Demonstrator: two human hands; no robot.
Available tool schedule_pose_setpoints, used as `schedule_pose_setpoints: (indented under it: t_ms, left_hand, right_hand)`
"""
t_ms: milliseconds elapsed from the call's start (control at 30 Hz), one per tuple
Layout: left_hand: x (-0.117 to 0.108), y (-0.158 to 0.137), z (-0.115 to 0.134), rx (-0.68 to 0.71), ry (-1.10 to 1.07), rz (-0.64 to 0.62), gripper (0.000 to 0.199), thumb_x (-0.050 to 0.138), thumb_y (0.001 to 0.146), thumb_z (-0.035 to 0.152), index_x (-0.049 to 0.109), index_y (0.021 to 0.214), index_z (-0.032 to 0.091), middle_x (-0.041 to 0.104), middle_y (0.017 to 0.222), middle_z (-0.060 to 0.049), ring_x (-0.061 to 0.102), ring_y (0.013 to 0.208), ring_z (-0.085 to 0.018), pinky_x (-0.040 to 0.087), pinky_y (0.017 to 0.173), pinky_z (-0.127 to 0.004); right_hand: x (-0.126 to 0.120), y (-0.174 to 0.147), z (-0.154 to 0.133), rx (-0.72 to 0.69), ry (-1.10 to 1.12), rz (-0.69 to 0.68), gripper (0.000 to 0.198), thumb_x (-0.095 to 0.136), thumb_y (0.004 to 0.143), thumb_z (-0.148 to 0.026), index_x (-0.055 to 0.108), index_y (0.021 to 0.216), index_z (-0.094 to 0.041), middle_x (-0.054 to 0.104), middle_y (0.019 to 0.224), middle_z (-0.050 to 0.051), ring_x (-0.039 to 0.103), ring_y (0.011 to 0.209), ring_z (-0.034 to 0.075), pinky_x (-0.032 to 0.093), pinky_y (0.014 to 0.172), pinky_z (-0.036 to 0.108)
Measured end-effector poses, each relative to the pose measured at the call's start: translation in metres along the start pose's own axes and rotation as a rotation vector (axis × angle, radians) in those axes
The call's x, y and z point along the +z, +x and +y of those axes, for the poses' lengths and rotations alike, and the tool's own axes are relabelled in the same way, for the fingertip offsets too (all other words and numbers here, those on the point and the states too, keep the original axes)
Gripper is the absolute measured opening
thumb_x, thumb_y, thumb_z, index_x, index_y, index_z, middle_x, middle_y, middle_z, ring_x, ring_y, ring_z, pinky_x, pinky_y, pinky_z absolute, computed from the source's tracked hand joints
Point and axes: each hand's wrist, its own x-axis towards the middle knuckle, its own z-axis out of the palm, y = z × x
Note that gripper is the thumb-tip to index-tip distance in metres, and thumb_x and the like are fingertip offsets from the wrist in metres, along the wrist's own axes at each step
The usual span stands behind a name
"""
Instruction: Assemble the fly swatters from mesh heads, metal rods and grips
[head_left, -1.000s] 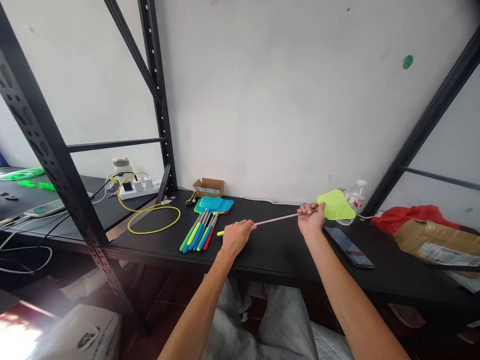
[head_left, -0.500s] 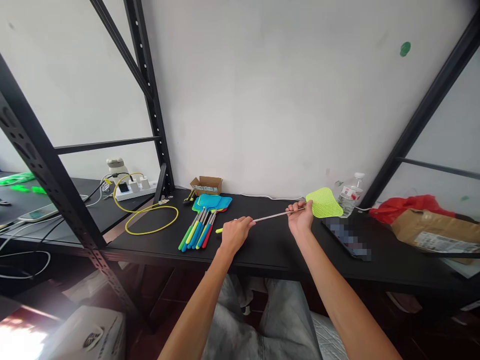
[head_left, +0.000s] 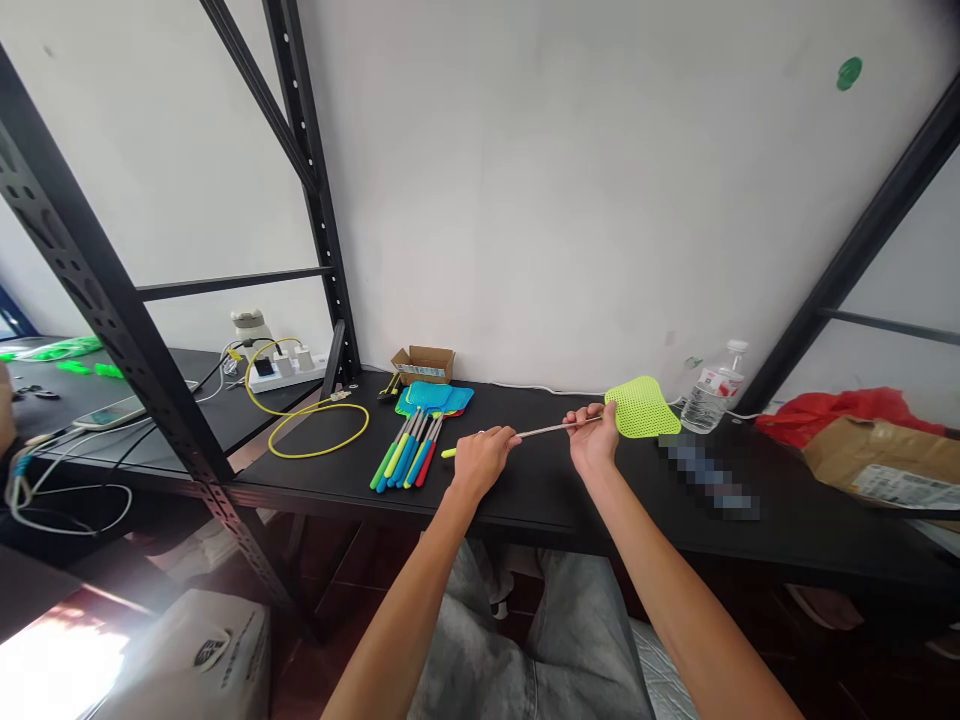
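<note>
A yellow-green fly swatter (head_left: pixel 642 408) with a thin metal shaft is held level above the black table. My left hand (head_left: pixel 481 462) is closed around its shaft near the handle, whose yellow end pokes out to the left. Close to the perforated head, the fingers of my right hand (head_left: pixel 592 437) are closed on the shaft. To the left of my left hand lies a pile of fly swatters (head_left: pixel 429 397) with blue and green heads. Their green, yellow, blue and red handles point toward me.
Behind the pile stands a small open cardboard box (head_left: pixel 424 364). A yellow cable loop (head_left: pixel 319 455) and a power strip (head_left: pixel 289 374) lie left. On the right are a water bottle (head_left: pixel 714 388), a pixelated dark object (head_left: pixel 709 478) and a brown package (head_left: pixel 874 465). Metal rack posts (head_left: pixel 326 230) frame the table.
My hands have drawn slightly closer together along the shaft, the right one moving a little left. The whole view has shifted slightly; the swatter stays in both hands.
</note>
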Motion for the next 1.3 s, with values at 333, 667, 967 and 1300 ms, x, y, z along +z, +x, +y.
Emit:
schedule_pose_setpoints:
  t_ms: [333,667,967,1300]
  left_hand:
    - [0.001,0.0,0.001,0.001,-0.008,-0.005,0.047,0.025,0.099,0.054,0.065,0.102,0.029,0.069,0.092,-0.003,0.063,0.08,-0.017,0.029,0.06,-0.025]
    - [0.0,0.0,0.001,-0.005,-0.008,-0.015,0.048,0.023,0.1,0.053,0.064,0.102,0.028,0.071,0.094,-0.002,0.064,0.081,-0.017,0.027,0.058,-0.026]
    - [-0.002,0.0,0.001,-0.003,-0.026,-0.028,0.048,0.023,0.1,0.053,0.064,0.101,0.028,0.071,0.093,-0.002,0.064,0.082,-0.017,0.028,0.059,-0.025]
    - [-0.001,-0.001,0.001,-0.001,-0.031,-0.021,0.049,0.023,0.099,0.054,0.065,0.097,0.028,0.072,0.092,-0.002,0.065,0.081,-0.018,0.028,0.058,-0.024]
  right_hand:
    - [-0.004,-0.008,0.012,0.005,-0.03,-0.008,0.047,0.041,0.093,-0.061,0.046,0.066,-0.023,0.042,0.05,-0.005,0.054,0.053,0.014,0.051,0.062,0.03]
    - [0.011,-0.02,0.033,0.016,-0.046,-0.047,0.046,0.046,0.09,-0.064,0.047,0.068,-0.023,0.048,0.05,-0.004,0.056,0.053,0.015,0.05,0.062,0.032]
    - [0.016,-0.026,0.037,0.032,-0.086,-0.033,0.05,0.045,0.087,-0.07,0.048,0.069,-0.023,0.061,0.056,0.0,0.06,0.054,0.016,0.05,0.06,0.032]
    - [0.016,-0.031,0.043,0.078,-0.119,-0.08,0.047,0.047,0.088,-0.065,0.046,0.068,-0.022,0.075,0.085,0.008,0.068,0.068,0.019,0.05,0.065,0.032]
